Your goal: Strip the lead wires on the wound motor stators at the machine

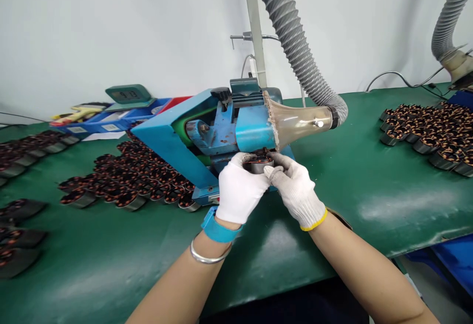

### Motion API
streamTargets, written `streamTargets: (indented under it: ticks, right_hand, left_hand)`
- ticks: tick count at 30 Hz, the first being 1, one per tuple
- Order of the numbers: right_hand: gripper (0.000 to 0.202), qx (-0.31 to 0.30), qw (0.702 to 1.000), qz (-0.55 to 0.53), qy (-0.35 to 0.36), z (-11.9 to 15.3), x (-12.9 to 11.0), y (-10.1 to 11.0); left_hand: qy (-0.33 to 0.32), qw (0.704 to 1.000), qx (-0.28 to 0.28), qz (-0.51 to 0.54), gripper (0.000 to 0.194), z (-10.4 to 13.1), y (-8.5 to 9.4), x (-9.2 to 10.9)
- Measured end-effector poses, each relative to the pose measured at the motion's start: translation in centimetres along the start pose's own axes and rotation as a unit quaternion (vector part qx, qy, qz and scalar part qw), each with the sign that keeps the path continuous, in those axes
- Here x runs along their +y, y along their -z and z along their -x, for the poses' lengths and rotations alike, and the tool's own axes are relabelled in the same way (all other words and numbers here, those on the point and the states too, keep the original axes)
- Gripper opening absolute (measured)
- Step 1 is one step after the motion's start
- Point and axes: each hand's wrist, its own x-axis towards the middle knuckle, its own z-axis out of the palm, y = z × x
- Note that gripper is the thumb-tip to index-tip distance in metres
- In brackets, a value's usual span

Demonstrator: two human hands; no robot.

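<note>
Both gloved hands grip one motor stator (261, 166), a grey metal ring with dark and copper windings, from either side. My left hand (241, 186), in a white glove with a blue wrist strap and a silver bangle behind it, closes around its left side. My right hand (293, 181), in a knitted glove with a yellow hem, pinches the right side. The stator sits just under the blue guard of a blue belt machine (221, 136), close to its front. Whether it touches the machine inside is hidden. A clear funnel (299, 122) covers the guard's right end.
A grey ribbed hose (295, 33) rises from the funnel. Stators (129, 181) stand in rows left of the machine, with another group (436, 136) at right. Blue bins (107, 122) and a digital display (129, 94) stand at the back left. The green table's front edge (436, 240) runs nearby.
</note>
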Motion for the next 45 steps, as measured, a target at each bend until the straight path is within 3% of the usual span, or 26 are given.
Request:
streamTargets:
  ticks: [13,15,19,22,24,27,30,36,40,45]
  right_hand:
    - [0.055,-0.002,1.0,-0.018,-0.005,0.1,1.2,0.3]
    - [0.051,-0.006,1.0,0.006,0.017,0.5,1.5,0.6]
    - [0.031,-0.001,0.988,0.088,0.125,1.4,1.9,1.1]
    - [0.018,0.025,0.977,0.141,0.157,1.6,1.5,1.4]
    - [0.019,0.052,0.981,0.133,0.129,1.4,0.9,1.6]
    - [0.027,0.134,0.989,0.018,0.057,0.7,0.0,2.1]
    - [0.033,0.191,0.98,-0.041,0.039,0.1,-0.3,2.3]
    - [0.053,-0.004,0.993,0.122,-0.001,1.0,1.7,1.1]
    - [0.05,-0.031,0.995,0.098,0.009,0.7,2.3,0.5]
    - [0.041,-0.068,0.997,0.028,0.006,-0.2,1.3,-0.2]
  left_hand:
    - [-0.051,0.996,0.032,0.071,0.044,0.8,-0.8,-2.1]
    - [-0.08,0.993,0.039,0.075,0.045,1.6,-0.7,-2.6]
    - [-0.144,0.984,0.015,0.102,0.045,3.0,-0.6,-3.4]
    - [-0.148,0.983,0.0,0.109,0.046,3.5,-0.7,-3.5]
    - [-0.136,0.986,-0.003,0.096,0.047,3.5,-0.8,-3.4]
    - [-0.11,0.991,0.026,0.078,0.045,3.3,-0.9,-3.2]
    - [-0.065,0.992,0.041,0.102,0.043,3.2,-1.1,-3.0]
    - [-0.008,0.978,-0.026,0.207,0.055,3.6,-1.3,-2.6]
    - [0.01,0.983,-0.009,0.181,0.046,3.1,-0.8,-2.0]
    - [0.04,0.985,0.038,0.166,0.047,1.9,-0.4,-1.0]
